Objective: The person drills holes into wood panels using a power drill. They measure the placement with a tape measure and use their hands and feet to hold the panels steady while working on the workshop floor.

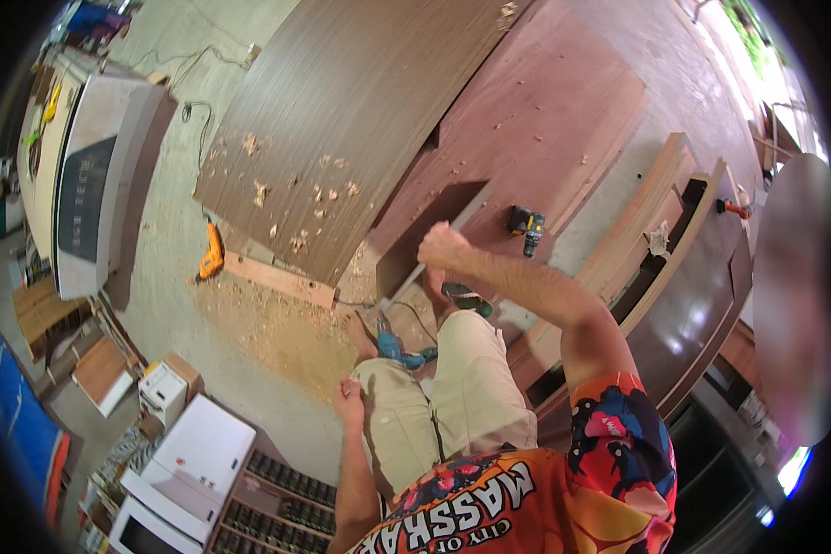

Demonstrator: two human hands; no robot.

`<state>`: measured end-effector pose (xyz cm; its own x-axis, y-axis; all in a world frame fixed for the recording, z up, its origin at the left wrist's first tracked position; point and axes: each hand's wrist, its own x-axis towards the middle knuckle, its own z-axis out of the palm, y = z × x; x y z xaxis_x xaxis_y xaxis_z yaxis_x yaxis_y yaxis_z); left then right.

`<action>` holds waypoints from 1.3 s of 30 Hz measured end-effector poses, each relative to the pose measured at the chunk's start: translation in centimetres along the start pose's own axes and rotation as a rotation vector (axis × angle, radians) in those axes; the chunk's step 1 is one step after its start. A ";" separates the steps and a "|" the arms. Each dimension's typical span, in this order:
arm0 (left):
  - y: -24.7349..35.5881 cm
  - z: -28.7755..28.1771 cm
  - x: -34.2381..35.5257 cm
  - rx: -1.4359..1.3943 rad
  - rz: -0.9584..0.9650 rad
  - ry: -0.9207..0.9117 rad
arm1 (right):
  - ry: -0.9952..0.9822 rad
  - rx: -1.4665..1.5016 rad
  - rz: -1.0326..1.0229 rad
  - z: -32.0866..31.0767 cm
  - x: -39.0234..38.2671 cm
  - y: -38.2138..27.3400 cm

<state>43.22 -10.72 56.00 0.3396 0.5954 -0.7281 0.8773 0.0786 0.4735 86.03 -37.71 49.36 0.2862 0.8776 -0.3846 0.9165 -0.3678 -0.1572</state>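
Observation:
My right hand point(441, 247) is closed at the pale edge of a dark brown board point(425, 229), which stands tilted in front of my legs. Curled fingers mark my left hand point(348, 401), beside my left knee; whatever may be inside them is hidden. A teal power tool point(399, 351) with a cord lies on the floor near my left foot. Past my right hand, a black and yellow cordless drill point(528, 229) rests on a reddish-brown panel point(563, 102).
A large brown wood-grain panel point(342, 102) strewn with shavings lies ahead. Left of it are an orange corded drill point(211, 251) and a wooden strip point(282, 280). Wooden frames point(651, 231) flank my right side. At lower left stand a white cabinet point(198, 452) and boxes.

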 end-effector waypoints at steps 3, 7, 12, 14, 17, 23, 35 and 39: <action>-1.9 3.7 -3.4 0.069 -0.052 0.098 | 0.077 -0.106 -0.017 6.9 -1.3 5.2; -0.1 4.0 -7.0 0.310 -0.141 0.077 | 0.016 -0.008 -0.001 5.9 1.2 5.4; 1.5 8.5 -5.8 0.237 0.178 0.010 | 0.060 -0.070 -0.133 2.8 1.6 4.0; 1.2 10.3 -6.6 -0.067 0.054 -0.093 | -0.127 0.024 -0.136 -0.2 1.4 -1.6; 7.1 15.6 -6.0 -0.489 -0.041 -0.251 | -0.287 0.026 -0.133 -1.4 0.1 -3.8; 5.8 12.6 -4.7 -1.276 -0.311 -0.103 | -0.149 0.086 -0.405 -3.7 2.2 -18.5; -21.5 -2.6 -6.1 -1.612 -0.540 0.414 | -0.318 0.423 -0.414 2.0 9.8 -44.8; -27.0 -3.3 -1.2 -1.713 -0.407 0.336 | -0.523 0.820 0.572 15.6 21.1 -40.2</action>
<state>18.02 -10.96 45.74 -0.0543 0.4322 -0.9001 -0.4879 0.7750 0.4016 50.84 -9.18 33.34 0.2762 0.3497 -0.8952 0.1735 -0.9343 -0.3114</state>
